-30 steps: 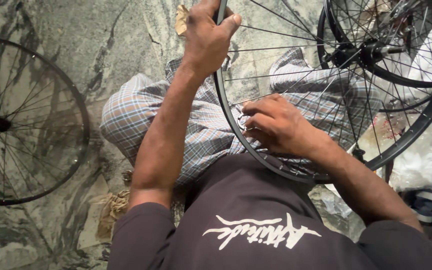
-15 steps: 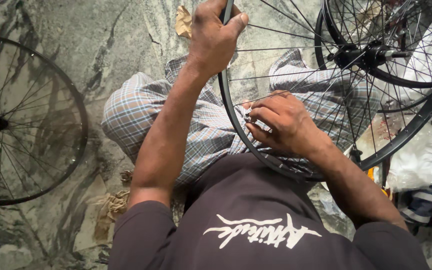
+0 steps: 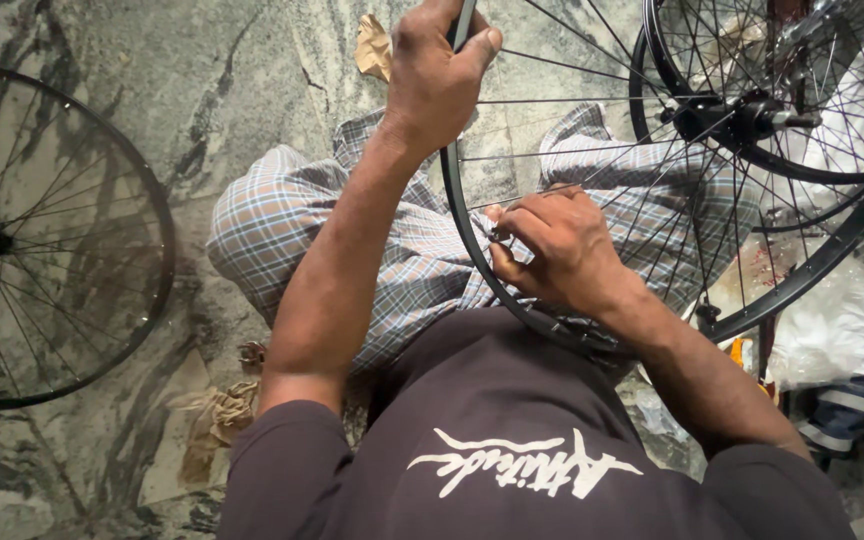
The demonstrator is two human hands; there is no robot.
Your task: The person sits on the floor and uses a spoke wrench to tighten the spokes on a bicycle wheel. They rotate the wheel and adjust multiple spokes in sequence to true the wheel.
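A black spoked bicycle wheel (image 3: 857, 225) stands upright over my lap, its hub (image 3: 742, 118) at the upper right. My left hand (image 3: 435, 75) grips the rim at the top of the view, thumb across it. My right hand (image 3: 552, 250) is inside the wheel at the lower rim, fingers pinched around a spoke end where it meets the rim. Whether a small tool sits in those fingers is hidden. My checked trousers (image 3: 282, 215) lie under the wheel.
A second black spoked wheel (image 3: 142, 180) lies flat on the marbled stone floor at the left. A third rim (image 3: 822, 170) overlaps behind the held wheel at the upper right. White plastic bags (image 3: 842, 320) sit at the right, scraps of rag (image 3: 217, 420) by my left side.
My right hand has stayed at the lower rim, its fingers shifting slightly on the spoke end. My left hand keeps its hold on the rim. The view has drifted a little.
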